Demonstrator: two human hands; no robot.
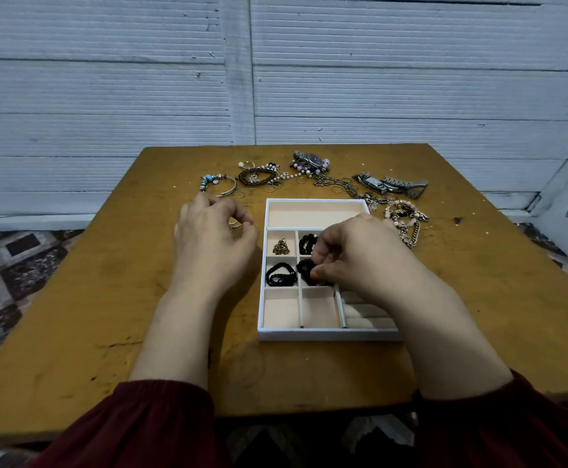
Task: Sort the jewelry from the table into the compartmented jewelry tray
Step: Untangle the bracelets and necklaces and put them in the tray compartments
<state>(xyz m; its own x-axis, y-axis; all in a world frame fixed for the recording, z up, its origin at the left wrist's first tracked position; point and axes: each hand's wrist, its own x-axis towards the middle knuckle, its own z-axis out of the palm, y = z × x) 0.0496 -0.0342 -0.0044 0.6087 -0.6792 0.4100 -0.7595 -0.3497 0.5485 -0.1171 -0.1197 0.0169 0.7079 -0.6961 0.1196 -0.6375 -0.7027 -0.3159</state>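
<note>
Nearest the person, the front row of the jewelry tray (326, 334) holds two bare compartments and, to the right, a block of ring rolls. One row further in, the right hand (360, 255) hangs over the tray with its fingers (319, 273) pinching a black beaded bracelet (306, 270) in the middle compartment. Left of it lies a black hair tie (280, 274); behind that sit small gold pieces (280, 247), and another black bracelet (307, 243) beside them.

To finish this placement well, I judge the bracelet should be coiled fully inside its own walls and pressed flat before the fingers let go, so no loop rides over a divider.

The left hand (213, 231) rests on the desk (107, 298) just left of the tray, fingers curled together on what seems a thin ring (235, 225); I cannot tell the grip for sure.

Beyond the tray, well apart from it, lie a bangle (220, 187), loose rings, bead strands, chains and two watches (390, 185), all unsorted.
</note>
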